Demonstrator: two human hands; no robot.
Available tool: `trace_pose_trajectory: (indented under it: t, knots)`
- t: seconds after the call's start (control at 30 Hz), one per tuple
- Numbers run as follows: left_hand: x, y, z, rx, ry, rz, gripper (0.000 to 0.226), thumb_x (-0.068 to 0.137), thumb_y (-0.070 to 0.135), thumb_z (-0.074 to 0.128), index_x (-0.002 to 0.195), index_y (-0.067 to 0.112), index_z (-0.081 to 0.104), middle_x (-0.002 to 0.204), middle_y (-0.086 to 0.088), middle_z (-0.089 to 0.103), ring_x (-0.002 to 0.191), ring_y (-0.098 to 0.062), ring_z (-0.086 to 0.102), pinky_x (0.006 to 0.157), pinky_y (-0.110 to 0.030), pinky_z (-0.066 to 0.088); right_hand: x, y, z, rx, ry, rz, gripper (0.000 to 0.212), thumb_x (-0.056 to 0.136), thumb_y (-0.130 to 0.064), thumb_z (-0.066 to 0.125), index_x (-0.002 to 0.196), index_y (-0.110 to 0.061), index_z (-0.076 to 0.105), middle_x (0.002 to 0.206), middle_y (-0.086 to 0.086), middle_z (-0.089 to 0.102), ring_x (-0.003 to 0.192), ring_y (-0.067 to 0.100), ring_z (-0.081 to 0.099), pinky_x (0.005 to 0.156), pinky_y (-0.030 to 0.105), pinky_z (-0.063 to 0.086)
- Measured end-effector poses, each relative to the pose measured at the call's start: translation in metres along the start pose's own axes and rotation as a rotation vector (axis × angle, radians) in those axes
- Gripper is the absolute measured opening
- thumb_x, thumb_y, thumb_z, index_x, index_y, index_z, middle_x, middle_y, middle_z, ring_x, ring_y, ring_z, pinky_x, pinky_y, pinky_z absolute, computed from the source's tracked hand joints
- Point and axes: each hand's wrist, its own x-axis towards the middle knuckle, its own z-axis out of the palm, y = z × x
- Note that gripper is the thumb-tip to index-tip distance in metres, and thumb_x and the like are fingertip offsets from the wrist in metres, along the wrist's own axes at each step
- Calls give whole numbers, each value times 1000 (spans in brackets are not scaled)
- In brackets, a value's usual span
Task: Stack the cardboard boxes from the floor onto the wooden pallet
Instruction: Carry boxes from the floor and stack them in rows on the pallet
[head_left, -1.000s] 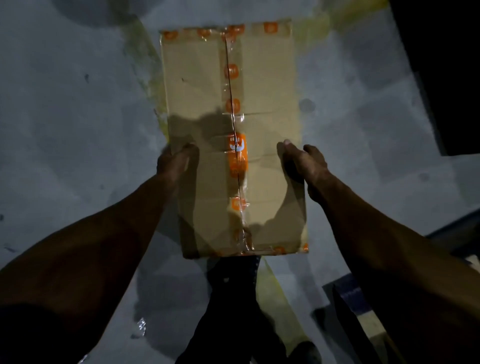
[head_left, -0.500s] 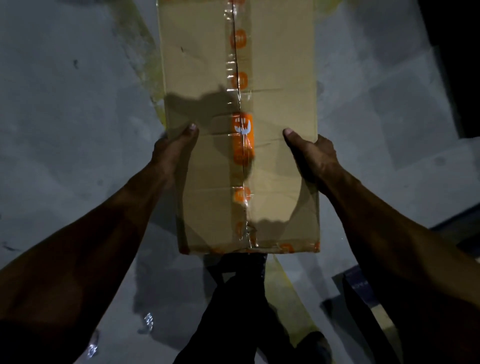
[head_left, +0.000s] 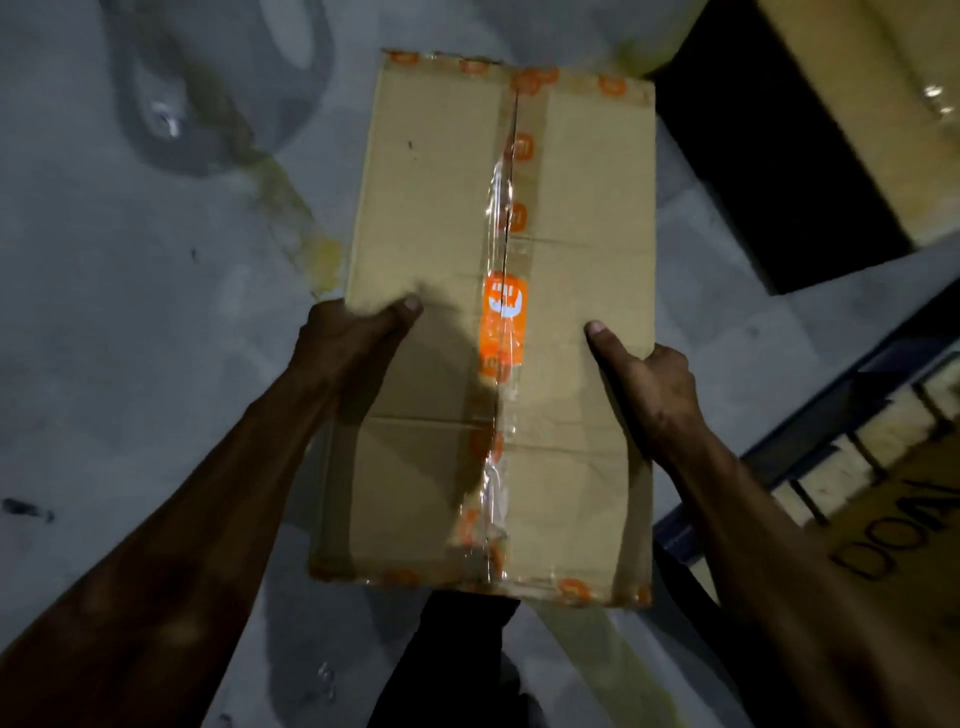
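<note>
Here both hands, left hand (head_left: 349, 338) and right hand (head_left: 655, 384), grip the cardboard box (head_left: 436, 208) sides.

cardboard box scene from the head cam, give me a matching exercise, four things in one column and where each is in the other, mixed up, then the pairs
Things:
1. cardboard box
2. left hand
3. right hand
4. orange label

Places:
A. on the tape along the box's middle seam
B. gripping the box's left edge
C. held between both hands above the grey floor
D. gripping the box's right edge

Pairs: 1-C, 2-B, 3-D, 4-A
</note>
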Motion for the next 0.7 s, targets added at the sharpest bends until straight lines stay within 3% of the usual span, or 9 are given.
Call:
trace_pose_trajectory:
  t: [0.17, 0.27, 0.37, 0.53, 0.6, 0.7]
  knots:
    - [-88, 34, -28, 157, -12, 143, 111, 41, 96, 64, 118, 16, 67, 112, -5, 71, 102, -29, 67, 93, -48, 55, -100, -1, -68, 5, 69, -52, 71, 72, -79, 64, 117, -23, 67, 117, 2, 70, 106, 27, 64, 98, 45, 52]
    - [-154, 50, -33, 224, -20, 237, 109, 42, 94, 63, 119, 17, 68, 112, -5, 71, 101, -29, 66, 93, -49, 55, -165, 12, -106, 37, 125, -71, 62, 74, -79, 62, 107, -27, 65, 114, 2, 69, 105, 28, 63, 96, 46, 52]
    - [-221, 55, -38, 241, -28, 336, 92, 47, 88, 65, 108, 19, 72, 102, -2, 73, 94, -28, 68, 90, -47, 56, -231, 33, -139, 62, 205, -100, 56, 74, -79, 61, 100, -29, 62, 110, 2, 68, 103, 29, 63, 94, 43, 53]
    - [-336, 47, -54, 230, -73, 501, 90, 44, 92, 67, 103, 25, 75, 98, 3, 76, 92, -26, 71, 89, -48, 57, -356, 72, -189, 127, 350, -84, 69, 74, -79, 61, 110, -21, 68, 112, -2, 66, 105, 24, 61, 95, 37, 50]
    - [-381, 44, -61, 229, -84, 562, 88, 46, 92, 66, 103, 25, 75, 97, 2, 76, 91, -26, 71, 89, -49, 57, -406, 86, -208, 152, 375, -79, 65, 73, -80, 61, 102, -22, 68, 113, 5, 69, 104, 30, 63, 94, 41, 52]
    - [-441, 46, -72, 244, -105, 621, 82, 50, 88, 66, 100, 24, 75, 96, 0, 75, 89, -30, 70, 88, -50, 57, -468, 100, -232, 182, 420, -53, 74, 74, -79, 61, 110, -15, 68, 114, 11, 67, 106, 36, 63, 94, 44, 52]
